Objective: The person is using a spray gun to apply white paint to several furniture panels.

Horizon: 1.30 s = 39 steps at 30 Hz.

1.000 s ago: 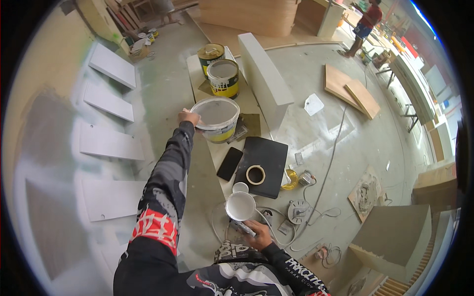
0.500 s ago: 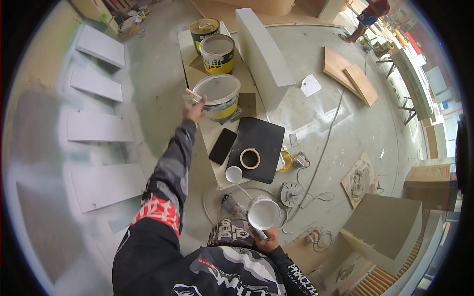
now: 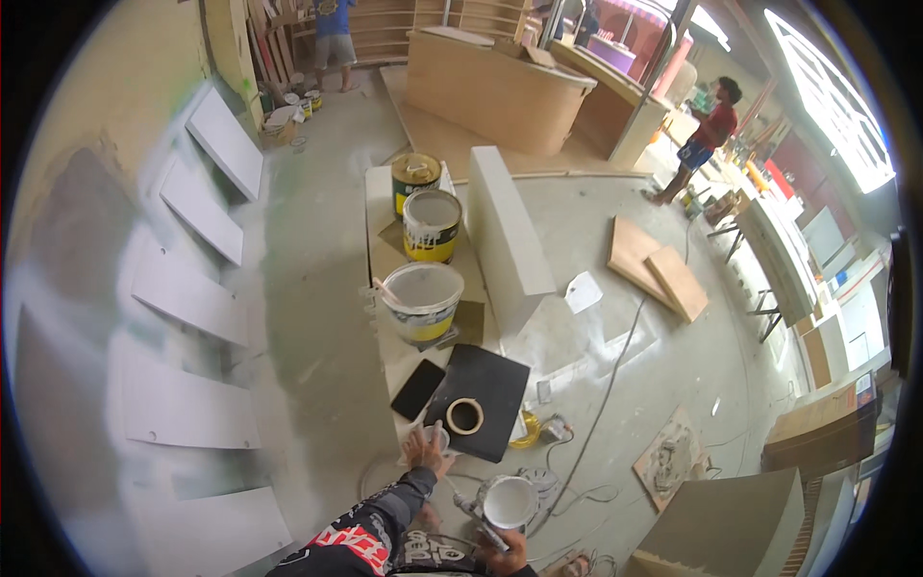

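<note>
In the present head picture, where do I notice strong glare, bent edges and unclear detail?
Head view: glare bleaches the bright panes at upper right; head view: the long board on trestles looks bowed near the fisheye's black rim; head view: the left hand seems slightly soft, cause unclear.

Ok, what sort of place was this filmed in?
Likely a woodworking and finishing workshop: white panels line the left side, paint-smeared cans stand in a row, and a curved wooden counter sits behind.

round cup, white inside, mouth up, small white cup farther left, partly hidden
</note>
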{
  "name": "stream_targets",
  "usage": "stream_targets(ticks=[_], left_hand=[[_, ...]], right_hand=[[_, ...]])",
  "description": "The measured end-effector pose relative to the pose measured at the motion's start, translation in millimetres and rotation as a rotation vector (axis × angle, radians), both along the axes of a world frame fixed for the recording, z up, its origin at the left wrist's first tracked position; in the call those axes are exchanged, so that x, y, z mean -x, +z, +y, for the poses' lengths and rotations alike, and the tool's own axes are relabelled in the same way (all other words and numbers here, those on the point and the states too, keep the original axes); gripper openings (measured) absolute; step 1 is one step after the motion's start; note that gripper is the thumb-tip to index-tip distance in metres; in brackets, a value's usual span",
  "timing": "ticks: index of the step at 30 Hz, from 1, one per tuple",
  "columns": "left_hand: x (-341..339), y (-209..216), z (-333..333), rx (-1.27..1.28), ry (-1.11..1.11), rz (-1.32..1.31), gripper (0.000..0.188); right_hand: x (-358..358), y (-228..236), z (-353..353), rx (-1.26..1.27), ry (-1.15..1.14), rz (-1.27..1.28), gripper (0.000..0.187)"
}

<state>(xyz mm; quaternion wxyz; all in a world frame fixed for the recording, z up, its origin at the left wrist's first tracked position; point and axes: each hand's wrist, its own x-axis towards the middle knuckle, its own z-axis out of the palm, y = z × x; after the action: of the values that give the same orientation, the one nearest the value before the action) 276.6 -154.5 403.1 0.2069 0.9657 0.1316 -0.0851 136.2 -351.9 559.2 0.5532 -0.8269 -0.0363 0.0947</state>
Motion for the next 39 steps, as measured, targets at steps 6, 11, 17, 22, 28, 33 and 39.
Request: stream_targets(ticks=[6, 11, 17, 22, 28, 33, 39], left_hand=[[-4, -11, -7, -0.053, 0.046, -0.149, 0.076], [4, 5, -18, 0.066, 0.191, -0.142, 0.073], [53, 52, -19, 0.339, 0.439, -0.380, 0.078], [110, 177, -31, 1.168, 0.561, -0.616, 0.056], [151, 264, -91, 1.294, 0.390, -0.887, 0.057], [189, 258, -125, 1.000, 0.116, -0.924, 0.052], [220, 259, -153, 0.520, 0.074, -0.814, 0.053]], right_hand=[[2, 14, -14, -0.050, 0.010, -0.004, 0.018], [10, 15, -37, -0.026, 0.035, -0.116, 0.021], [26, -23, -66, -0.014, 0.105, -0.220, 0.031], [25, -6, -78, -0.083, 0.223, -0.203, 0.033], [21, -18, -98, -0.172, 0.383, -0.258, 0.046], [38, -20, -105, -0.223, 0.474, -0.218, 0.048], [54, -16, -120, -0.190, 0.530, -0.244, 0.049]])
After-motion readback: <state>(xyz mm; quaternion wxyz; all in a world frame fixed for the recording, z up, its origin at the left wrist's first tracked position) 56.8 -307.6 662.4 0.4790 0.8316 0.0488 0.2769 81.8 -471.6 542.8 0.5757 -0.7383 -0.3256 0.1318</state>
